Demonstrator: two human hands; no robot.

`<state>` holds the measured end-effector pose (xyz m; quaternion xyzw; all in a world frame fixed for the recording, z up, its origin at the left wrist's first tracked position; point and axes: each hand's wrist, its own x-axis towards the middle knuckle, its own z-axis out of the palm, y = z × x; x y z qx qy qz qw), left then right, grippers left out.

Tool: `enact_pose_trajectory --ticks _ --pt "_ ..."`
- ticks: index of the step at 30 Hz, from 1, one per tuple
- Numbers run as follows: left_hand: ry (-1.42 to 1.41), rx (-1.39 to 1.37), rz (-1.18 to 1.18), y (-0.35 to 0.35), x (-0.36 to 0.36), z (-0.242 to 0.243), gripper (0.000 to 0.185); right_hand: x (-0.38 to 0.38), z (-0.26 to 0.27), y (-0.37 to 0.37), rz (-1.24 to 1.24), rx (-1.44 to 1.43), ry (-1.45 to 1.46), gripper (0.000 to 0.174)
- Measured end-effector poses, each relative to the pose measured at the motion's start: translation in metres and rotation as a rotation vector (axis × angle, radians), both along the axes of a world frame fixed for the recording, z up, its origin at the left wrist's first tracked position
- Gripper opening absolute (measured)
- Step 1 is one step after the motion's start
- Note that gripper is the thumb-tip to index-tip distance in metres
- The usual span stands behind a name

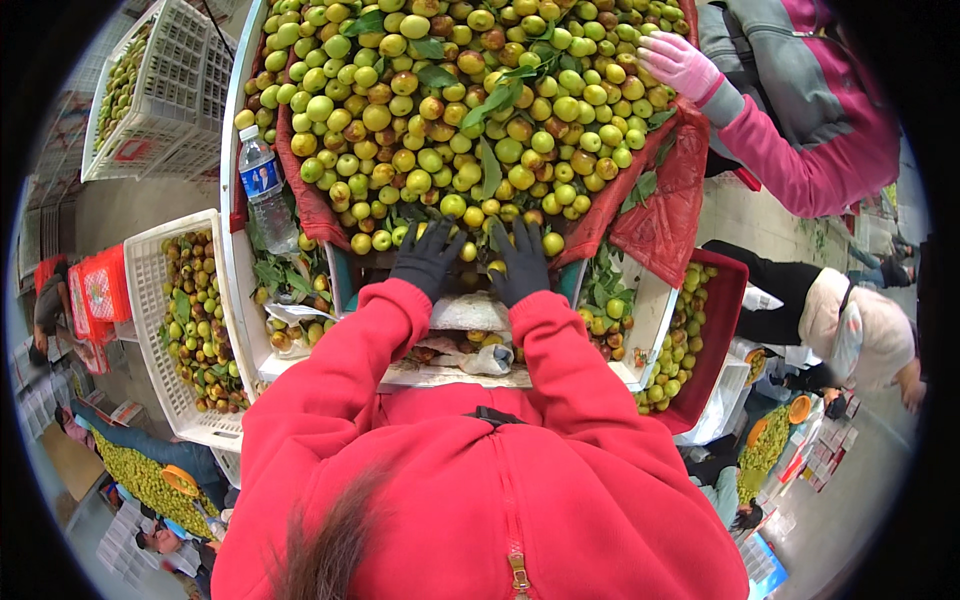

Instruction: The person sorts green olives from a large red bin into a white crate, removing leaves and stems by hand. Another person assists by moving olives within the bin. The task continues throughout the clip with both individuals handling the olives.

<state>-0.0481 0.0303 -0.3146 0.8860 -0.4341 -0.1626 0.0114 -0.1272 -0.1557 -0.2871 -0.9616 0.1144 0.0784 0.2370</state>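
A large heap of green and reddish-brown jujubes lies on the sorting table, with loose green leaves among the fruit. At the heap's near edge, my left hand in a black glove rests with fingers spread over the fruit. My right hand, also black-gloved, is a little to its right, fingers pointing into the heap. A single jujube sits by the right thumb; whether it is gripped is unclear. Below the hands, a pale padded piece crosses the opening at the table's front.
A water bottle stands at the table's left side. White crate on the left and red bin on the right hold jujubes. Red woven cloth drapes near a co-worker's pink-gloved hand. Stacked crates stand far left.
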Motion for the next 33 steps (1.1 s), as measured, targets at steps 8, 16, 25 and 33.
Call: enact_pose_trajectory --ticks 8,16,25,33 --pt "-0.058 -0.281 0.156 -0.018 0.038 0.012 0.075 0.022 0.0 -0.005 -0.159 -0.123 -0.363 0.076" --pt "0.165 -0.11 0.154 -0.013 0.019 0.015 0.083 0.006 0.002 0.003 -0.106 -0.156 -0.034 0.086" --pt "-0.167 -0.392 0.313 -0.028 0.066 0.012 0.083 0.0 0.004 -0.003 -0.077 -0.137 0.103 0.083" --pt "0.035 -0.062 0.27 0.013 0.03 0.001 0.093 -0.014 -0.001 -0.016 0.022 -0.108 0.401 0.076"
